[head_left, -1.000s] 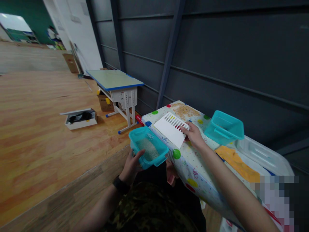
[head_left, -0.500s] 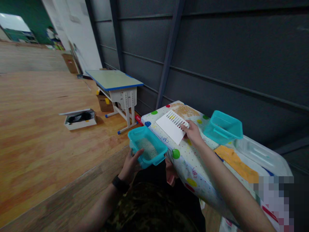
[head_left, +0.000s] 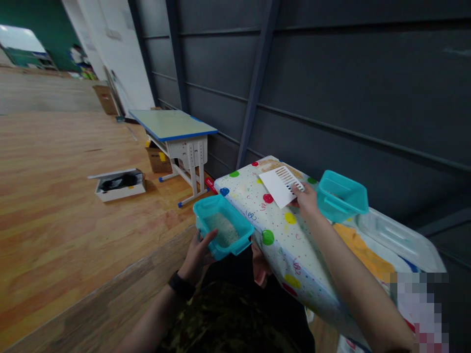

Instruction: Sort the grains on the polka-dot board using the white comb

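**Left hand (head_left: 197,251) clasps the near tub (head_left: 230,215); right hand (head_left: 306,198) pinches the card (head_left: 276,190)**

The table (head_left: 275,235) stands along the dark wall (head_left: 342,88), its spotted cover running to the edge and over it. The far tub (head_left: 333,206) sits upright on it, just beside the right wrist; a careless sweep of that arm could knock it.

The near tub hangs off the table's side, close to the edge; whether they touch, I cannot tell. The left hand is closed on its near wall, thumb over the rim, other fingers mostly hidden. A one-handed grip looks like the weak point: a slip or tilt would probably send its pale grains (head_left: 223,228) onto the floor.

The card lies out over the table, slots toward the wall, with the right thumb and fingers closed on its slotted end. Its far side overlaps the golden grain (head_left: 270,163); contact is too fine to make out. If it bends or is dragged fast, grain could scatter off the table; the slots may also let some through.
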`<state>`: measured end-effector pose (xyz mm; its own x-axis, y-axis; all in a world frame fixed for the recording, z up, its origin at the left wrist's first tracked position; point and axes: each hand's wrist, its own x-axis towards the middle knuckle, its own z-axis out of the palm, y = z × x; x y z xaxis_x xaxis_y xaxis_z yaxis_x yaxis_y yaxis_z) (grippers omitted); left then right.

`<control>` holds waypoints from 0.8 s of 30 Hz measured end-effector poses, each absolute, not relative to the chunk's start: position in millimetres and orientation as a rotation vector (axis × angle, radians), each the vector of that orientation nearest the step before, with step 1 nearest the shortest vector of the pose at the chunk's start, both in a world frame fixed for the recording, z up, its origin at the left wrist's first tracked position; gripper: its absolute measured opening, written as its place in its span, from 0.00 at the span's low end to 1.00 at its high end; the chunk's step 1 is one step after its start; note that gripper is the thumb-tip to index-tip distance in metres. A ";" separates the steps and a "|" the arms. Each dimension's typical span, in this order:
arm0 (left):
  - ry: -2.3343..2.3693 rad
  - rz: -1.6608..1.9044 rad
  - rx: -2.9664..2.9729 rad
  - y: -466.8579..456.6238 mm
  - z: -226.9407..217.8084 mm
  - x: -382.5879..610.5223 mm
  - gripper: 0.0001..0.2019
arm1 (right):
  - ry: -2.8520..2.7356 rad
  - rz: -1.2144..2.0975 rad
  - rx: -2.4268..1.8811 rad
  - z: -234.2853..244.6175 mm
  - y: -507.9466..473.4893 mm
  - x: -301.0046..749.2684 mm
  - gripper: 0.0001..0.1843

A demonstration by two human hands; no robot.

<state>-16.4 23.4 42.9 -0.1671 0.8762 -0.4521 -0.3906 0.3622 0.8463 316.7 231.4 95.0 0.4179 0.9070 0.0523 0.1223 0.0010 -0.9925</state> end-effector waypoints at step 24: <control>1.283 1.179 0.500 22.6 43.2 -22.2 0.34 | -1.274 1.033 -1.576 119.8 263.4 288.5 0.13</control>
<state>-22.2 22.6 43.2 -0.1452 0.8735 -0.4646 -0.3896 0.3811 0.8384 288.5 263.4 119.8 0.1434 0.9855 -0.0907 0.2932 -0.1298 -0.9472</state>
